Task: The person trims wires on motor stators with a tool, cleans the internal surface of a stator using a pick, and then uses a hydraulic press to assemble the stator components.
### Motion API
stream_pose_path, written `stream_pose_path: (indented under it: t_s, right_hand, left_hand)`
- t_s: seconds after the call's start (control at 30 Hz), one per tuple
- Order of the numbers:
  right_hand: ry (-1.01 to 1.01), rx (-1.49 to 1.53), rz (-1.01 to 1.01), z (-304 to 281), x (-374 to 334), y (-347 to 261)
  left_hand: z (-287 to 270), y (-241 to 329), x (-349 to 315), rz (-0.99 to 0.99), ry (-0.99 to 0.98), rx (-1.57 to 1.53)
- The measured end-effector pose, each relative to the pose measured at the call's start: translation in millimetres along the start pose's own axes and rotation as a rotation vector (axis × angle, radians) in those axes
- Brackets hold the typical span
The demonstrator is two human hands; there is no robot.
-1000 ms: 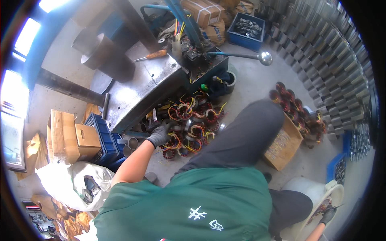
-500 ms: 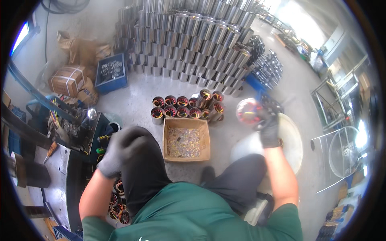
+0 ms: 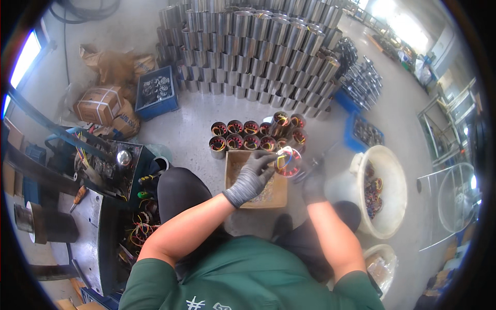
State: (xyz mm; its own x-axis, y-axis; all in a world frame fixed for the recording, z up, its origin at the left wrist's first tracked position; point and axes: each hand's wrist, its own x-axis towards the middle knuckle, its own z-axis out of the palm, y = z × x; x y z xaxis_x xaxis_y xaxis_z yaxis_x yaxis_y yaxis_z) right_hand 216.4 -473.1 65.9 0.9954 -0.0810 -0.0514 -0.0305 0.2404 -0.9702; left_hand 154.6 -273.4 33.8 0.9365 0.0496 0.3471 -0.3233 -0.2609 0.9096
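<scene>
Between my hands, above the cardboard box (image 3: 281,199), is a motor stator (image 3: 294,169), a round ring with red insulation and yellow and blue wires. My right hand (image 3: 312,183), in a dark glove and blurred, grips it from the right side. My left hand (image 3: 252,181), in a grey glove, has its fingers closed at the stator's left edge, near the wires; whether they pinch a wire or the rim is hard to see. Beyond the box stand several metal cylinders with wired stators inside (image 3: 251,142), in rows on the floor.
Stacked metal cylinders (image 3: 248,62) form a wall at the back. To the right, a white tub (image 3: 395,196) holds wired stators, with a blue crate (image 3: 361,132) behind it. A machine bench (image 3: 88,222) with a screwdriver (image 3: 78,198) stands at my left. Another blue crate (image 3: 157,93) holds metal parts.
My right hand has brought the stator left from beside the white tub to in front of me. My left hand has moved from my left knee to the stator.
</scene>
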Motion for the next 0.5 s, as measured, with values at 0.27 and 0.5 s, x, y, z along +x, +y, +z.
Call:
stream_pose_path:
  t_s: [0.27, 0.5]
  right_hand:
    - [0.076, 0.014, 0.244, 0.8, 7.0, 35.8]
    - [0.052, -0.017, 0.255, 2.3, 6.5, 53.0]
  left_hand:
    - [15.4, -13.4, 12.0, -0.200, 0.012, 0.020]
    - [19.4, -18.9, 12.1, -0.105, -0.003, 0.200]
